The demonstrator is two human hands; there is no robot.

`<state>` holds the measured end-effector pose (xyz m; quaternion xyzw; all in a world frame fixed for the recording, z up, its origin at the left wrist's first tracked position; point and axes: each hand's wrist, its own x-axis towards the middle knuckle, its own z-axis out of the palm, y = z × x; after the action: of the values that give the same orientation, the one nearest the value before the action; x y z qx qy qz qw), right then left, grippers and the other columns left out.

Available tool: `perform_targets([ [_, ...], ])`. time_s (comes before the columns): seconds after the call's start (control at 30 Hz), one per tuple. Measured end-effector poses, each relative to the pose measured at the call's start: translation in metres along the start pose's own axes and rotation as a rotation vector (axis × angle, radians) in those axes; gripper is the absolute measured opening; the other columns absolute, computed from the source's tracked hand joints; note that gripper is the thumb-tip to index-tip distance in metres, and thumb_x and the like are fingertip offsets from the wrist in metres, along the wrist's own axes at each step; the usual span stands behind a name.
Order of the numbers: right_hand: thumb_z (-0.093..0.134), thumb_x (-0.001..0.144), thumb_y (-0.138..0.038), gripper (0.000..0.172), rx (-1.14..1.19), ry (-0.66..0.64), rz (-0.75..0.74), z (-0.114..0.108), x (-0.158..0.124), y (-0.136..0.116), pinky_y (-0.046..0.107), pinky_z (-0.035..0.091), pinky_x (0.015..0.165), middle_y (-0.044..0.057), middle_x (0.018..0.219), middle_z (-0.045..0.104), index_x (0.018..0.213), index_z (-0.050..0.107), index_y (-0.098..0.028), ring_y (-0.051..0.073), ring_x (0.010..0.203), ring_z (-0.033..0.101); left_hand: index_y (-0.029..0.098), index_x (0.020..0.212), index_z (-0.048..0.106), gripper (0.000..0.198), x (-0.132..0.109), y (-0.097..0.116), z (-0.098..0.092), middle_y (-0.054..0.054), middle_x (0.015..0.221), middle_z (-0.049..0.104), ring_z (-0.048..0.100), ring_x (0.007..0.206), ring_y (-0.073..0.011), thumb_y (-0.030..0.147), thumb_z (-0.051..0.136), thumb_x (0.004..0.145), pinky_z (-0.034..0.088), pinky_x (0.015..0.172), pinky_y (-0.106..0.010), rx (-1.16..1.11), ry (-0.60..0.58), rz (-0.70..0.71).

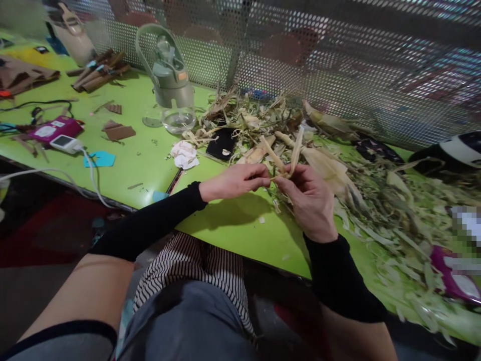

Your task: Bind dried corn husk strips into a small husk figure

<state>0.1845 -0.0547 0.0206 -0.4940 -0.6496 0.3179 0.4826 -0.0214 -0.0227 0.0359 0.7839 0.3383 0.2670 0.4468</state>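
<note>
One pale strip of dry husk (296, 151), held up just above the near part of a green bench (233, 220), in front of the person's body; upper part stands in a rough V, though cannot tell whether one folded piece or two. Right hand (312, 200) pinches it at the base of the V, thumb against curled fingers. Left hand (237, 180) meets it from the other side, thumb and forefinger pinching the thin lower end; fingertips of both hands nearly touching. Black sleeves (150, 220) on both forearms. Directly behind the hands, a loose heap of husks and shreds (259, 118), spreading right along the bench. Black phone (220, 145) at the heap's left edge, a small pale scrap lying on it; crumpled tissue (185, 154) just beside. Farther back, a grey-green bottle (169, 75) upright, carrying loop raised, a clear dish (178, 120) near its foot. Far left: bundled brown rolls (100, 71), a purple packet (56, 129), a small white device (66, 144) with cable attached, a cut blue piece (100, 159). Second purple packet (454, 278) at far right, beside shreds. Perforated metal screen (263, 60) along the back.
</note>
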Motion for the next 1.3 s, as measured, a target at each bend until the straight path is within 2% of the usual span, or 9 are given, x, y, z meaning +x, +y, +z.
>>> perform_targets([
  [0.13,0.082,0.086,-0.048,0.030,0.021,-0.101,0.063,-0.005,0.004,-0.001,0.029,0.056,0.063,-0.001,0.080,0.071,0.101,0.074,-0.024,0.015,0.069,0.065,0.018,0.088,0.060,0.020,0.003,-0.009,0.006,0.001,0.083,0.065,0.055,0.078,-0.0126,0.033,0.056,0.101,0.041,0.076,-0.028,-0.029,-0.024,-0.015],
  [0.23,0.073,0.093,-0.054,0.030,-0.025,-0.155,0.060,-0.004,0.004,-0.001,0.031,0.058,0.069,0.001,0.083,0.073,0.095,0.077,-0.024,0.016,0.074,0.068,0.016,0.110,0.062,0.023,0.007,-0.018,0.012,-0.003,0.093,0.070,0.061,0.082,-0.0137,0.033,0.068,0.097,0.046,0.078,-0.029,-0.154,0.028,-0.036],
  [0.37,0.077,0.090,-0.054,0.030,-0.099,0.003,-0.033,0.002,0.003,0.003,0.034,0.057,0.075,0.002,0.090,0.072,0.088,0.075,-0.024,0.018,0.080,0.066,0.015,0.131,0.055,0.043,0.011,-0.023,0.020,-0.005,0.100,0.071,0.065,0.082,-0.0122,0.028,0.072,0.095,0.053,0.080,-0.028,-0.436,0.080,0.012],
  [0.53,0.080,0.087,-0.054,0.031,-0.023,0.032,0.007,0.007,0.003,0.005,0.034,0.054,0.071,0.000,0.084,0.072,0.087,0.072,-0.024,0.017,0.074,0.064,0.013,0.100,0.062,0.015,0.011,-0.014,0.022,0.000,0.085,0.067,0.061,0.069,-0.0075,0.025,0.071,0.096,0.052,0.069,-0.024,-0.507,0.012,-0.078],
  [0.67,0.079,0.090,-0.049,0.025,0.053,0.065,0.013,0.009,0.000,0.003,0.035,0.057,0.075,0.001,0.084,0.073,0.089,0.073,-0.025,0.018,0.077,0.066,0.014,0.082,0.060,0.021,0.005,0.001,0.018,0.005,0.070,0.060,0.054,0.059,-0.0045,0.024,0.068,0.098,0.047,0.061,-0.019,-0.546,0.007,-0.136],
  [0.83,0.079,0.089,-0.048,0.024,0.072,0.133,-0.010,0.005,0.003,0.010,0.036,0.057,0.076,0.000,0.079,0.068,0.086,0.073,-0.025,0.018,0.076,0.064,0.013,0.080,0.062,0.019,0.002,0.008,0.018,0.006,0.067,0.060,0.056,0.059,-0.0044,0.020,0.074,0.094,0.051,0.067,-0.020,-0.649,-0.018,-0.210],
  [1.03,0.068,0.096,-0.060,0.036,-0.165,0.252,-0.107,-0.009,0.011,0.010,0.036,0.053,0.076,0.005,0.101,0.071,0.110,0.069,-0.027,0.021,0.087,0.066,0.010,0.090,0.068,0.022,0.011,-0.004,0.022,-0.005,0.081,0.074,0.069,0.076,-0.0093,0.024,0.058,0.105,0.058,0.085,-0.028,-0.939,0.046,-0.351],
  [1.2,0.047,0.101,-0.075,0.060,-0.438,-0.106,-0.142,-0.006,0.004,-0.010,0.031,0.038,0.060,0.002,0.069,0.059,0.074,0.058,-0.023,0.018,0.066,0.054,0.012,0.091,0.065,0.013,0.007,-0.007,0.017,0.001,0.073,0.068,0.065,0.069,-0.0077,0.020,0.075,0.092,0.053,0.074,-0.024,-0.915,0.006,-0.197],
  [1.3,0.046,0.100,-0.077,0.066,-0.443,-0.114,-0.199,-0.003,-0.002,-0.020,0.032,0.029,0.055,-0.002,0.058,0.040,0.063,0.043,-0.024,0.013,0.055,0.038,0.013,0.086,0.061,0.024,0.002,-0.002,0.017,0.005,0.069,0.062,0.057,0.060,-0.0053,0.024,0.082,0.087,0.049,0.066,-0.023,-0.810,-0.027,-0.128],
])
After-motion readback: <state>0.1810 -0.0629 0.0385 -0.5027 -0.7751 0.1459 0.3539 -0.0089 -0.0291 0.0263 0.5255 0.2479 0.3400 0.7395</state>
